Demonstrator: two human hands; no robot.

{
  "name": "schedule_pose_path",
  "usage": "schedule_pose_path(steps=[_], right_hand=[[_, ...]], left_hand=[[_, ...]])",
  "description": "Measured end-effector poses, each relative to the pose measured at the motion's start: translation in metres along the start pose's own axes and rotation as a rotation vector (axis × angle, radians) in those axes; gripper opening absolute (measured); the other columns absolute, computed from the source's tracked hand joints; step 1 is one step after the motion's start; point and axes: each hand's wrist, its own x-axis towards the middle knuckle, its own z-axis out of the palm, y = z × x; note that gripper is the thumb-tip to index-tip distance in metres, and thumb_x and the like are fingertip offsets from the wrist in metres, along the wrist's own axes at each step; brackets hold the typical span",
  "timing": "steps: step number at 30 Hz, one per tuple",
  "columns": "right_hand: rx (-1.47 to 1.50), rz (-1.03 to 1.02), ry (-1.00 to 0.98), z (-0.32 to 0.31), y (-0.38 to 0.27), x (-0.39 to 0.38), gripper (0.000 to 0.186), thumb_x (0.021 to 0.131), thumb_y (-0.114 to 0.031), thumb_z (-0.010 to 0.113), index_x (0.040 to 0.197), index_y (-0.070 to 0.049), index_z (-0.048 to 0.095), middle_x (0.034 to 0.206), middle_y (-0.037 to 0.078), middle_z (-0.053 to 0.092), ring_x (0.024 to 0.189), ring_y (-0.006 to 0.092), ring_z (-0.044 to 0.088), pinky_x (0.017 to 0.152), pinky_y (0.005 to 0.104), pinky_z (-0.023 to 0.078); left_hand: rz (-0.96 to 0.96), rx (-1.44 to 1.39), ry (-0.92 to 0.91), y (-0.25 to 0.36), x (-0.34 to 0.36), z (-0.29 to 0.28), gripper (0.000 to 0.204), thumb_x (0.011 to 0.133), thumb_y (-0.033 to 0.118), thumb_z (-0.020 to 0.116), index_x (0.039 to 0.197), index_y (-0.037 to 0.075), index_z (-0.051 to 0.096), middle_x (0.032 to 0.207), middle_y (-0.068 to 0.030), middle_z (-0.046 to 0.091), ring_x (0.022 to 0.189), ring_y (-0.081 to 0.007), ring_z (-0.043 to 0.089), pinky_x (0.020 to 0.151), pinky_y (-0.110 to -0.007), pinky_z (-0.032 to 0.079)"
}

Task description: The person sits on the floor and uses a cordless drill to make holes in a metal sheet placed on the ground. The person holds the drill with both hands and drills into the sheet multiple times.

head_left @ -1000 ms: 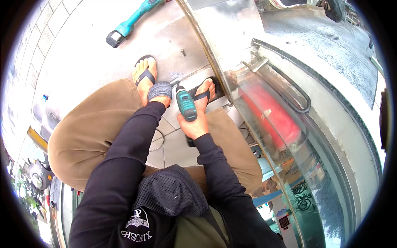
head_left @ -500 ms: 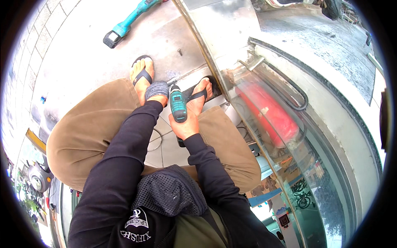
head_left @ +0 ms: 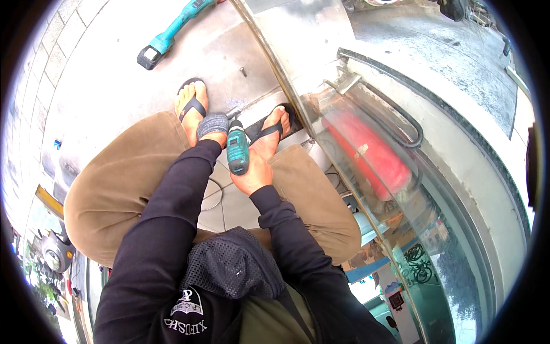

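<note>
My right hand [head_left: 256,175] grips a teal and black cordless drill [head_left: 238,150], its chuck pointing away from me, low between my feet. Beside the chuck, on its left, is my left hand [head_left: 212,124] in a grey knitted glove. The left fingers curl down out of sight, and whatever they hold is hidden. Just past the glove and chuck lies a short metal piece [head_left: 233,112], next to the floor strip. The tip of the drill is too small to make out.
A glass panel with a metal frame edge [head_left: 279,69] stands close on my right, a red cylinder [head_left: 372,157] behind it. A teal battery tool [head_left: 166,40] lies far left on the floor. A small screw [head_left: 243,72] lies ahead. My sandalled feet flank the hands.
The view has shifted slightly, moving the floor items left. My right hand has brought the drill a little left, closer to the gloved left hand, which stays at nearly the same spot.
</note>
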Motion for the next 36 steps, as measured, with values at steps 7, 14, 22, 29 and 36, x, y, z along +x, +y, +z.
schedule_pose_path(steps=[7, 14, 22, 29, 36], right_hand=[[0.561, 0.110, -0.003, 0.005, 0.006, 0.009, 0.022, 0.082, -0.022, 0.077, 0.084, -0.002, 0.069, 0.081, 0.018, 0.075, 0.078, 0.0335, 0.075, 0.074, 0.0465, 0.057], [0.392, 0.065, 0.020, 0.004, 0.006, 0.008, 0.023, 0.082, -0.023, 0.076, 0.090, -0.003, 0.071, 0.088, 0.021, 0.076, 0.088, 0.0417, 0.074, 0.079, 0.0498, 0.058], [0.289, 0.042, 0.047, 0.014, 0.007, 0.006, 0.028, 0.080, -0.027, 0.079, 0.093, -0.003, 0.071, 0.092, 0.022, 0.076, 0.091, 0.0440, 0.074, 0.082, 0.0524, 0.058], [0.270, 0.051, 0.033, 0.008, 0.001, 0.007, 0.030, 0.079, -0.028, 0.081, 0.091, -0.001, 0.072, 0.092, 0.024, 0.075, 0.090, 0.0448, 0.074, 0.081, 0.0530, 0.058], [0.278, 0.030, 0.066, 0.016, 0.006, 0.007, 0.031, 0.079, -0.028, 0.081, 0.090, 0.000, 0.072, 0.091, 0.025, 0.075, 0.089, 0.0449, 0.074, 0.080, 0.0530, 0.058]], left_hand=[[-0.072, 0.047, -0.094, 0.007, 0.003, -0.001, 0.032, 0.073, 0.011, 0.084, 0.106, 0.008, 0.084, 0.108, -0.0221, 0.079, 0.104, -0.0374, 0.077, 0.093, -0.048, 0.061], [-0.001, 0.052, -0.053, 0.002, 0.004, -0.004, 0.025, 0.077, 0.015, 0.081, 0.100, 0.006, 0.081, 0.101, -0.0237, 0.078, 0.100, -0.0387, 0.077, 0.090, -0.047, 0.061], [-0.045, 0.034, -0.025, 0.002, 0.006, 0.000, 0.032, 0.067, 0.009, 0.091, 0.098, 0.008, 0.085, 0.103, -0.0204, 0.080, 0.103, -0.0361, 0.078, 0.092, -0.046, 0.062], [-0.058, 0.005, 0.039, 0.002, 0.007, 0.006, 0.034, 0.065, 0.009, 0.092, 0.098, 0.007, 0.085, 0.104, -0.0210, 0.080, 0.103, -0.0361, 0.078, 0.092, -0.046, 0.062], [-0.028, 0.040, -0.018, 0.003, 0.006, 0.000, 0.031, 0.067, 0.010, 0.091, 0.097, 0.008, 0.085, 0.103, -0.0201, 0.080, 0.102, -0.0355, 0.078, 0.091, -0.046, 0.062]])
